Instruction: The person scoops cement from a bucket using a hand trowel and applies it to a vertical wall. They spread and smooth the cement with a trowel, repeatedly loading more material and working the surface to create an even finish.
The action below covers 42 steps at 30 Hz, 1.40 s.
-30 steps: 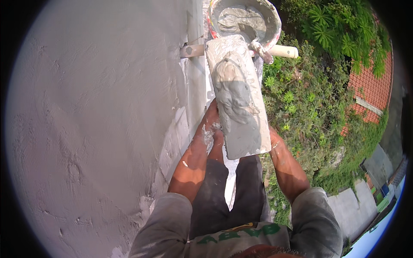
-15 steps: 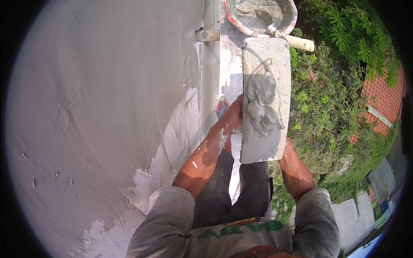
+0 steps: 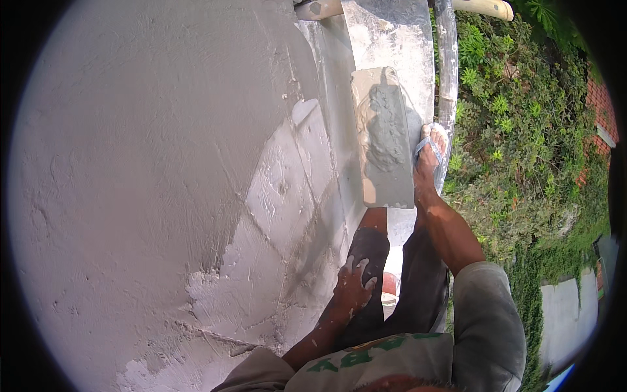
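The board point(image 3: 400, 188), a long rectangle, is located just right of the upper centre of the frame, its long sides running nearly up and down. A heap of wet plaster point(image 3: 385, 124) lies on its face, thickest in the upper and middle parts. Most of the face is in shade; the left margin is partly sunlit.

The hands are apart. The left hand point(image 3: 353, 289), below centre, rests on the left leg of the dark trousers point(image 3: 418, 281), fingers spread and whitened, gripping nothing. The right forearm point(image 3: 452, 230) extends from the grey sleeve point(image 3: 488, 313) at lower right up to the board's lower right side. The right hand is hidden by the board; its grip cannot be told.

A foot point(image 3: 431, 149) in a strapped sandal is visible just right of the board. Beneath the board, a pale walkway point(image 3: 390, 40) runs to the upper edge of the frame, bordered on its right by a whitened pole point(image 3: 447, 72). A second pole point(image 3: 484, 8) projects at upper right.

The wall point(image 3: 150, 170) fills the left half: grey and smeared over most of its surface, with a paler, rougher patch point(image 3: 251, 261) toward lower centre. Bushes point(image 3: 499, 124) occupy the right side.
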Each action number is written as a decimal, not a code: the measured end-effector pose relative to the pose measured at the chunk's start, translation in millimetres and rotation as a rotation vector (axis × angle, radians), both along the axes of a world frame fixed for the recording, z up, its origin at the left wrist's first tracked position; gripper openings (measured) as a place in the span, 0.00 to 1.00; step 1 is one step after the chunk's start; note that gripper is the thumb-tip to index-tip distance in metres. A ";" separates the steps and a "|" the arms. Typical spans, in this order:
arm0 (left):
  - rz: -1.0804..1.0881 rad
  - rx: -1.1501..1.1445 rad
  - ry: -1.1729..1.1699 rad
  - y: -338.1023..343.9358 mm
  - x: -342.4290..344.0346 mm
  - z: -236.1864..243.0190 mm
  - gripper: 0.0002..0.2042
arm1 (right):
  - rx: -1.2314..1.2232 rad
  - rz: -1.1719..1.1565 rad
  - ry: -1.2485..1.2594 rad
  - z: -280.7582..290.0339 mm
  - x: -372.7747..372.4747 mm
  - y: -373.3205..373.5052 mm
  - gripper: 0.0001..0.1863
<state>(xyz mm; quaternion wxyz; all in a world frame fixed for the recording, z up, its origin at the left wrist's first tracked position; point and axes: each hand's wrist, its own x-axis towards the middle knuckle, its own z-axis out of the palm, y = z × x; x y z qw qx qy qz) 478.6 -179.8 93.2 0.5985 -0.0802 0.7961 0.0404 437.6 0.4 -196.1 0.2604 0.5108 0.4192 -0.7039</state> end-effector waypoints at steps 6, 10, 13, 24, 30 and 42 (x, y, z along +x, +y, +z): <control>-0.010 -0.123 0.008 7.1 -15.0 -22.3 0.21 | 0.393 0.579 0.073 -110.4 -20.4 -115.1 0.26; -0.017 -0.118 0.044 -0.3 -14.4 -24.7 0.19 | 0.490 0.763 0.071 -132.9 -40.5 -157.7 0.26; -0.013 -0.098 0.092 -4.8 -12.2 -25.3 0.18 | 0.334 0.621 0.113 -126.4 -55.5 -160.7 0.26; -0.020 -0.003 0.328 -6.1 13.7 -24.8 0.17 | 0.085 0.146 0.196 -23.4 -107.6 -148.7 0.34; 0.119 0.064 0.338 -10.2 26.3 -27.1 0.17 | 0.188 0.148 0.317 129.0 -118.3 -158.6 0.28; 0.167 0.117 0.235 -41.8 49.9 -42.2 0.18 | -0.317 -0.257 0.520 170.7 -61.1 -113.5 0.13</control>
